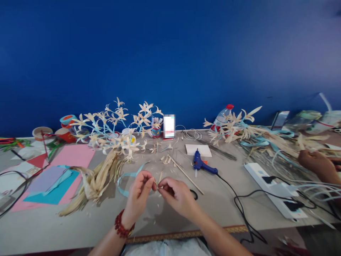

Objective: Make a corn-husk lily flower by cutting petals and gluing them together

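My left hand [139, 192], a red bead bracelet [123, 224] at its wrist, pinches a small pale piece close above the table. My right hand [176, 196] pinches at the same spot, fingertips nearly touching the left. A thin strip of pale husk [160, 176] shows between the hands; the fingers hide most of what they hold. Beside my left hand curls a light blue ribbon [123, 185]. A wooden stick [186, 175] and loose pale petals [166, 160] lie just beyond my hands. The dried corn husks [97, 177] are heaped to the left.
A blue glue gun [204, 163] lies near a white card [191, 150]; its cord runs toward a power strip [271, 190]. Husk flowers [106, 121] stand at the back, with a phone [169, 127]. Coloured paper [60, 181] lies left. Another person's hand [318, 163] is at right.
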The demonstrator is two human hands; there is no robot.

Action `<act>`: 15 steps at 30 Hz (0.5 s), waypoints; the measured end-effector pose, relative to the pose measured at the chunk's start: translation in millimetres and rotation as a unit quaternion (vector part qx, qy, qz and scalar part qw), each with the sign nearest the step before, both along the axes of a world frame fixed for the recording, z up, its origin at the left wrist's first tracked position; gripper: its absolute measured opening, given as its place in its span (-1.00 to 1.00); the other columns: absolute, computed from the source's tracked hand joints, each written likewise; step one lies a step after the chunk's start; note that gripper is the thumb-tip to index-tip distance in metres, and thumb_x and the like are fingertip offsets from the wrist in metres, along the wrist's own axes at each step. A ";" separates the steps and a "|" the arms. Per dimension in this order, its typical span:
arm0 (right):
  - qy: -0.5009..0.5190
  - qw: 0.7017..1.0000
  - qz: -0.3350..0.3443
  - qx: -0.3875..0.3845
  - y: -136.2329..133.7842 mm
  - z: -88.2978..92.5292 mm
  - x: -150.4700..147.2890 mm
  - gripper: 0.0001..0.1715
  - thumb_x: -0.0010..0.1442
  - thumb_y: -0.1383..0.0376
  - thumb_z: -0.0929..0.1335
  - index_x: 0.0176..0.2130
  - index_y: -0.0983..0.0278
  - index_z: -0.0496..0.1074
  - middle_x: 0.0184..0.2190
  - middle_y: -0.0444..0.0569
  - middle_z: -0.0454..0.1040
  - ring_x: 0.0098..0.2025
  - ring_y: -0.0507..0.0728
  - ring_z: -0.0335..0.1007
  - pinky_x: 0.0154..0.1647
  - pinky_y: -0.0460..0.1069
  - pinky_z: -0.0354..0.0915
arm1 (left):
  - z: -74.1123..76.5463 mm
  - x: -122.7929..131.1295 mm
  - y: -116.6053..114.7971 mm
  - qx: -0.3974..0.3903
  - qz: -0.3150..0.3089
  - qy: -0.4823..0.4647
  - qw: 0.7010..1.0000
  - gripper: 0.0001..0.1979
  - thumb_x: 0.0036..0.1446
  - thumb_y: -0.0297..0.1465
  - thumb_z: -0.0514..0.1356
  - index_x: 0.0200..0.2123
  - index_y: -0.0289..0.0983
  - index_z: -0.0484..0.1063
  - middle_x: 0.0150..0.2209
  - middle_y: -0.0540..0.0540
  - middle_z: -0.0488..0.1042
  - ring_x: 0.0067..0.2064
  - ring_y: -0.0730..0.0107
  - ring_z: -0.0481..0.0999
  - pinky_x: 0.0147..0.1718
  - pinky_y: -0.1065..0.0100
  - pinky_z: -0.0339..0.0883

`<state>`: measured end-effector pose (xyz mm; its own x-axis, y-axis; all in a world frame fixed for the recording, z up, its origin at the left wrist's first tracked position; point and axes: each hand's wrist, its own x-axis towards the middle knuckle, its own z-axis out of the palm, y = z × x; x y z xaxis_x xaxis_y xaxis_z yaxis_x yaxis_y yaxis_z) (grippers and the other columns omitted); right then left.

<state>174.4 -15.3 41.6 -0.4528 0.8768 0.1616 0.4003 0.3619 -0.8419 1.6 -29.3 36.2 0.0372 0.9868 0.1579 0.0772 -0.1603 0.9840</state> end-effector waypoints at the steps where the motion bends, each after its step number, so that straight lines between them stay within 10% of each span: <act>1: 0.002 1.000 0.001 -0.003 0.1 -0.8 -0.2 -0.93 0.24 0.31 0.30 -0.27 0.24 0.40 -0.55 -0.20 0.39 -0.52 -0.01 0.28 -0.49 -0.13 0.08 | 0.3 -0.3 -0.5 0.007 -0.002 -0.001 1.000 -0.85 0.30 -0.30 0.03 -0.27 -0.25 0.28 -0.44 0.01 0.39 -0.37 0.45 0.38 -0.32 0.39 0.25; 15: -0.033 0.997 0.038 0.052 -3.1 9.5 -2.1 -0.72 0.27 0.12 0.29 -0.10 0.23 0.29 -0.47 -0.15 0.47 -0.57 0.01 0.25 -0.48 -0.09 0.06 | 9.4 -5.9 -3.5 0.040 -0.011 0.118 0.992 -0.87 0.27 -0.33 0.08 -0.29 -0.25 0.34 -0.43 0.02 0.39 -0.38 0.45 0.40 -0.35 0.42 0.28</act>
